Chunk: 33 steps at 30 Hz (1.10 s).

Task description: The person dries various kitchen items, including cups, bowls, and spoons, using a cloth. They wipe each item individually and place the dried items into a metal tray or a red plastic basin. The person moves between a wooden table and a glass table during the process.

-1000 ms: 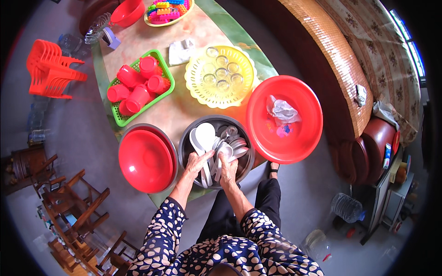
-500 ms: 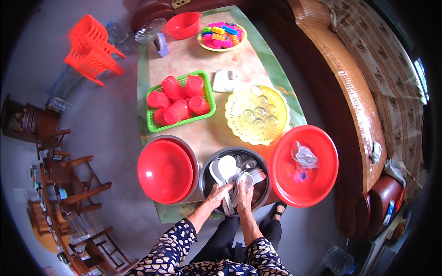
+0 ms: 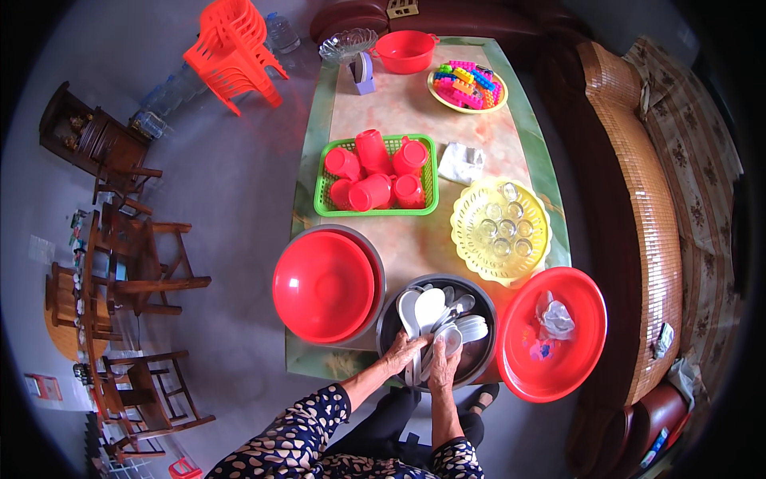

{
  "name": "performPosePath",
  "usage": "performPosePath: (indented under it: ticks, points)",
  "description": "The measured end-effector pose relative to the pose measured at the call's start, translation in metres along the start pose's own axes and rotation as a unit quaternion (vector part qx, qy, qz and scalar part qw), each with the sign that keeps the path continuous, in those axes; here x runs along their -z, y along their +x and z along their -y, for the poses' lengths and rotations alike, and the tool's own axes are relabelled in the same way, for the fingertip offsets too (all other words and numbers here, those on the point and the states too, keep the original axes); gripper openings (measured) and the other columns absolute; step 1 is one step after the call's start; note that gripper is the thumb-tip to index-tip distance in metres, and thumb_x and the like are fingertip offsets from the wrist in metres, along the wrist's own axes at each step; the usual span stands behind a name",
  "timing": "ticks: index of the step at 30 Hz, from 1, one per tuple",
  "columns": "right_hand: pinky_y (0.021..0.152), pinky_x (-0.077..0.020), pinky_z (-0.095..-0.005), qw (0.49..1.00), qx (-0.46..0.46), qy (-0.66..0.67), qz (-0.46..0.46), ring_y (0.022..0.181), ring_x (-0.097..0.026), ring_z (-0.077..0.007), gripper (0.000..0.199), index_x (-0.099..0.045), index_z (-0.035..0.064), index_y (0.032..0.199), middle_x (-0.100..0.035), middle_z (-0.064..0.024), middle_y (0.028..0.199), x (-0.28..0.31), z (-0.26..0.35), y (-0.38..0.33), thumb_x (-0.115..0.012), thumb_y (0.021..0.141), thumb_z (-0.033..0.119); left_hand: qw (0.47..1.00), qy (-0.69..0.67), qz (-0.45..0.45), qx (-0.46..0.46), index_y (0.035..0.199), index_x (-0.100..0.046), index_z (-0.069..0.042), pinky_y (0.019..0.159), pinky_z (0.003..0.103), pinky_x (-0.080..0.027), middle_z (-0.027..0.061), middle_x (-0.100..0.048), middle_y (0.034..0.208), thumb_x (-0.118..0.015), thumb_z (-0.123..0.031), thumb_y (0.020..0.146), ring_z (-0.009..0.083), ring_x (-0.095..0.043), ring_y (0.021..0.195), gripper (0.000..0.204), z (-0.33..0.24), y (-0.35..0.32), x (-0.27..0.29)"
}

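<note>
You are at the near end of a long marble-patterned table (image 3: 399, 239) with a green border; wooden chairs (image 3: 128, 263) stand on the grey floor to your left, a sofa (image 3: 654, 239) runs along the right. On the table, left to right, sit a red bowl (image 3: 323, 285), a dark metal basin (image 3: 436, 329) of white spoons (image 3: 427, 307), and a red tub (image 3: 550, 334). Your left hand (image 3: 404, 349) curls loosely over the spoon handles in the basin; your right hand (image 3: 444, 361), fingers partly closed, grips spoons just beside it.
</note>
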State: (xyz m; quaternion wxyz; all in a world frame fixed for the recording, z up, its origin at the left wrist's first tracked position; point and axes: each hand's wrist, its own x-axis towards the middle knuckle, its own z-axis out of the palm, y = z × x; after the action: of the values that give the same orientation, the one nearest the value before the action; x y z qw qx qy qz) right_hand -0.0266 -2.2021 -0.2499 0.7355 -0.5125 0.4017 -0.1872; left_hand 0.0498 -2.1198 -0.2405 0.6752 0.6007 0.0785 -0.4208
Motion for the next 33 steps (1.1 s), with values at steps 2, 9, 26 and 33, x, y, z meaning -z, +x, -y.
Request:
performPosePath:
  ticks: [2,9,26,33]
  points:
    - [0.09,-0.0396,-0.0341,1.0,0.007,-0.002,0.018,0.102,-0.051,-0.0214,0.048,-0.042,-0.0011,0.123,-0.052,-0.0123,0.112,-0.001,0.007,-0.002,-0.059,0.086,0.023,0.999,0.008,-0.038,-0.031,0.108,-0.06,-0.001,0.079,0.029,-0.047,0.0042,-0.062,0.101,-0.064,-0.012,0.081,0.013,-0.057,0.09,0.029,0.007,-0.002,-0.001]
    - [0.089,-0.0411,-0.0344,0.999,-0.019,0.017,0.022,0.1,-0.052,-0.0216,0.048,-0.042,-0.0003,0.122,-0.054,-0.0122,0.109,0.007,0.067,-0.016,-0.061,0.084,0.021,0.999,0.002,-0.046,-0.023,0.114,-0.055,0.001,0.078,0.03,-0.048,0.0072,-0.06,0.104,-0.063,-0.012,0.082,0.0166,-0.058,0.09,0.036,-0.038,-0.038,-0.041]
    - [0.079,-0.0468,-0.0298,0.991,-0.105,0.079,-0.009,0.091,-0.056,-0.0161,0.037,-0.048,-0.0004,0.119,-0.058,-0.0089,0.104,0.217,0.138,0.052,-0.056,0.088,0.019,0.999,-0.05,-0.001,0.009,0.104,-0.059,-0.001,0.063,0.028,-0.05,0.0051,-0.063,0.09,-0.065,-0.011,0.079,0.0123,-0.06,0.076,0.028,0.033,0.008,-0.264]
    - [0.076,-0.0459,-0.0322,0.987,-0.148,0.059,0.001,0.089,-0.055,-0.016,0.04,-0.052,0.0005,0.115,-0.058,-0.0075,0.1,0.251,0.117,0.088,-0.06,0.085,0.027,0.987,0.116,-0.067,0.092,0.094,-0.059,0.005,0.058,0.032,-0.046,0.0082,-0.061,0.079,-0.063,-0.022,0.076,0.014,-0.056,0.069,0.033,0.031,0.025,-0.292]
